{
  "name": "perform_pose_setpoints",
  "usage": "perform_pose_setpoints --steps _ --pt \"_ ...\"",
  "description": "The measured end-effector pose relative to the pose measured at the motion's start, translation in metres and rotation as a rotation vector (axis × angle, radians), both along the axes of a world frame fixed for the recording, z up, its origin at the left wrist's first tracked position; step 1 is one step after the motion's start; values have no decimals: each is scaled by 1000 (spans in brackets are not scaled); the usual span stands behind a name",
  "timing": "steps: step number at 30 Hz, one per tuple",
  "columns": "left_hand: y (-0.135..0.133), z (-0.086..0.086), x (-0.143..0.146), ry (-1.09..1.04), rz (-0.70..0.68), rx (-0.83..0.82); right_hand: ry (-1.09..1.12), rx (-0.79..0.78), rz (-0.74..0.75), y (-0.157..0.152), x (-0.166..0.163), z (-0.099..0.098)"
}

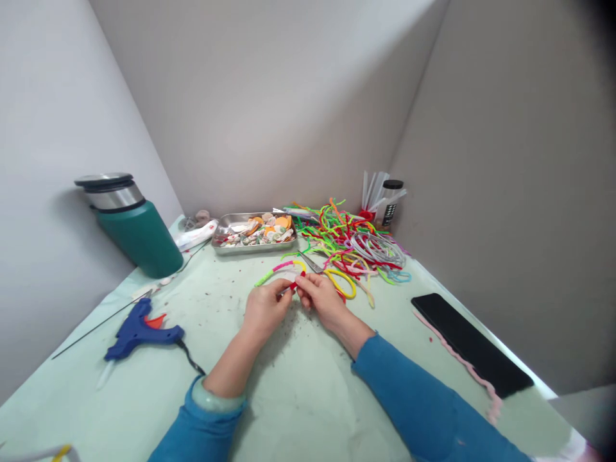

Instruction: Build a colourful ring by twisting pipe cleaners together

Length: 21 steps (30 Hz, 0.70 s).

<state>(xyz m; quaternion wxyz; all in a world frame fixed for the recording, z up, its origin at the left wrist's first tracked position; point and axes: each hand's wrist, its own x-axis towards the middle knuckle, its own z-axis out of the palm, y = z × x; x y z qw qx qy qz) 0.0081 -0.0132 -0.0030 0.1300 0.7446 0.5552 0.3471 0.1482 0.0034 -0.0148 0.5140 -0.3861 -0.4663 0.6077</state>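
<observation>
Far left edge of the desk (289, 398): green flask (137, 231). Nearer me lies the glue gun (139, 330), its cable running toward the left forearm.

Desk centre: left hand (264, 309) and right hand (321, 300) meet, the fingers of both pinched on a red pipe-cleaner piece (297, 283). A pink-green stem (275, 269) arches just behind; I cannot tell if they are joined.

Scissors (312, 263) lie just beyond the right hand, beside the pipe-cleaner pile (359, 242).

Hazards, as I judge them: the short piece may slip from the pinch, its wire end may prick a fingertip, and the cable may snag the sleeve.
</observation>
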Motion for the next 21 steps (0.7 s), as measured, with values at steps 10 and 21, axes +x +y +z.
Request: perform_pose_setpoints --steps 10,21 --pt "4 3 0 -368 -88 -132 25 10 -20 -1 0 1" --pt "5 1 0 -554 -54 -242 38 8 -24 1 2 -3"
